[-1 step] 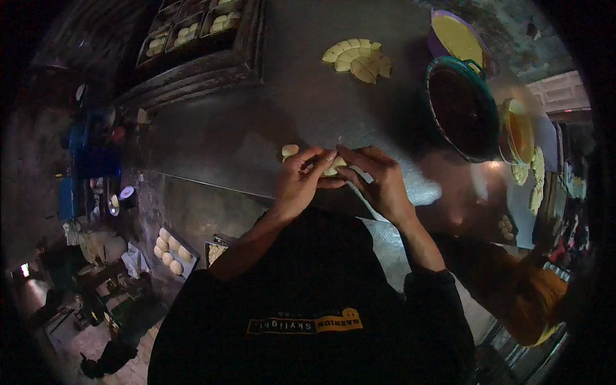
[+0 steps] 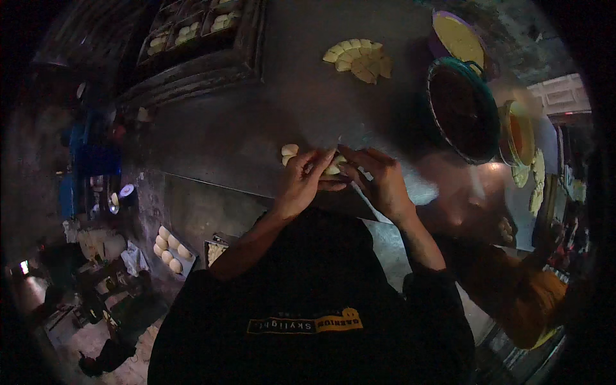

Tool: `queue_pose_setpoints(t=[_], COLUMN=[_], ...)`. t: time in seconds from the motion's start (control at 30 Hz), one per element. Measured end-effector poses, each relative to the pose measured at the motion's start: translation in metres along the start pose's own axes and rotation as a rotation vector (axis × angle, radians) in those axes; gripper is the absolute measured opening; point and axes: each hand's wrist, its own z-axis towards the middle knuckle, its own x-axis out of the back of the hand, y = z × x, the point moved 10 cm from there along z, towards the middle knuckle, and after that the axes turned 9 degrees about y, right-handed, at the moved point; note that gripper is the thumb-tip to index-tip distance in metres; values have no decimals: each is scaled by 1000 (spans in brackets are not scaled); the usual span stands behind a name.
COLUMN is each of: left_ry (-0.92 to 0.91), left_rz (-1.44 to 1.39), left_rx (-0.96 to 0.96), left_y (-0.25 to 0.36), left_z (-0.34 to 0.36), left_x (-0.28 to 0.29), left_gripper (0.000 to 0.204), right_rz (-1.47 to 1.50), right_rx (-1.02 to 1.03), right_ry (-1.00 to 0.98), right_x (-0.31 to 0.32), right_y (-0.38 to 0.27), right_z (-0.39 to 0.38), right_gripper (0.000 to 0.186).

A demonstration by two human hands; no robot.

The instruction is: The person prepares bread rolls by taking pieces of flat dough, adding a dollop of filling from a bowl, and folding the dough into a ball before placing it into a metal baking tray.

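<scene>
Over the near edge of the metal worktop, a small pale piece of dough point(image 2: 335, 166) is held between my two hands. My left hand point(image 2: 301, 178) is closed around its left side, thumb and fingers pressing together. From the other side my right hand point(image 2: 380, 178) pinches the dough with bent fingers, which partly cover it. Small dough balls point(image 2: 289, 151) rest on the worktop just beyond my left hand. Farther off lies a fan of cut dough pieces point(image 2: 358, 56).
At the right stand a teal basin point(image 2: 486, 114) with dark contents, a purple tub point(image 2: 441, 54) of yellow mass and a yellowish bowl point(image 2: 518, 135). Dough strips point(image 2: 538, 182) lie beyond. Partitioned pans point(image 2: 192, 80) fill the upper left; a tray point(image 2: 188, 264) of dough balls sits lower left.
My right hand's fingers have shifted slightly at the dough. My left hand and the surrounding things look almost the same.
</scene>
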Motion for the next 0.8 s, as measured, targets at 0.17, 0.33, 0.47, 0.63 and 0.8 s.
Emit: queue_pose_setpoints(t=[0.17, 0.33, 0.47, 0.63, 0.8], left_ry=[-108, -249, -225, -210, 62], left_rz=[-145, 519, 534, 503, 69], left_rx=[160, -266, -244, -504, 1], left_y=[-12, 4, -11, -17, -85], left_z=[4, -8, -7, -10, 14], left_x=[-1, -14, -4, 29, 99], left_gripper=[23, 33, 38, 27, 29], right_rz=[188, 322, 124, -84, -142], right_rx=[176, -124, -15, 370, 454], right_ry=[-127, -224, -257, 5, -153], right_x=[0, -19, -31, -26, -96], right_y=[-4, 25, 21, -40, -21], right_z=[4, 2, -5, -23, -57], right_gripper=[27, 15, 21, 41, 52])
